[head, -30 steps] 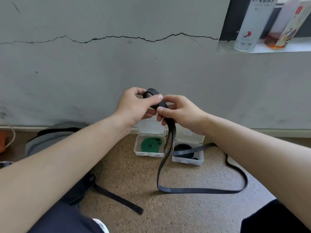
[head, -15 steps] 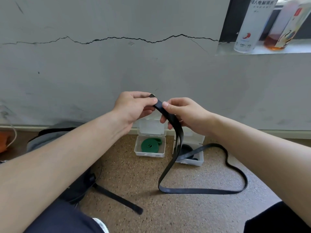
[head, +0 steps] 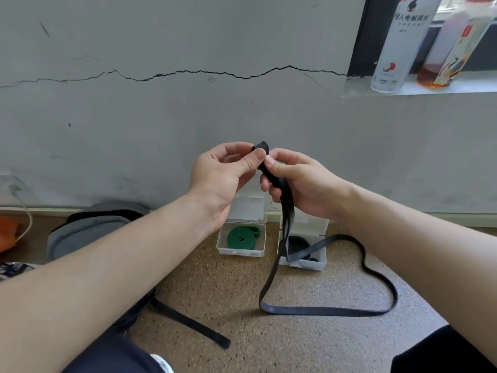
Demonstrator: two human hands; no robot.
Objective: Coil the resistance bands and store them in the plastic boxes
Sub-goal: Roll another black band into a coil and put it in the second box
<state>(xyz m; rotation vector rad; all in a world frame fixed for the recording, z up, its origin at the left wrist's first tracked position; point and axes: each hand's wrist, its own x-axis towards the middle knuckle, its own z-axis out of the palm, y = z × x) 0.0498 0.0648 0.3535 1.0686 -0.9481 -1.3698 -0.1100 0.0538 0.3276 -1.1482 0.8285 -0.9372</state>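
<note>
The left hand (head: 223, 179) and right hand (head: 304, 184) are pinching what looks like the folded end of the black band (head: 287, 208) in mid-air, its loop trailing past the plastic boxes (head: 242, 253) onto the floor (head: 215, 292), so tight, flat first turns are mattering most.

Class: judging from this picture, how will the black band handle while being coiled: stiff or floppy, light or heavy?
Probably floppy: the black band hangs limp from the left hand and right hand and snakes across the floor. Likely light: a mere pinch holds it up.
</note>
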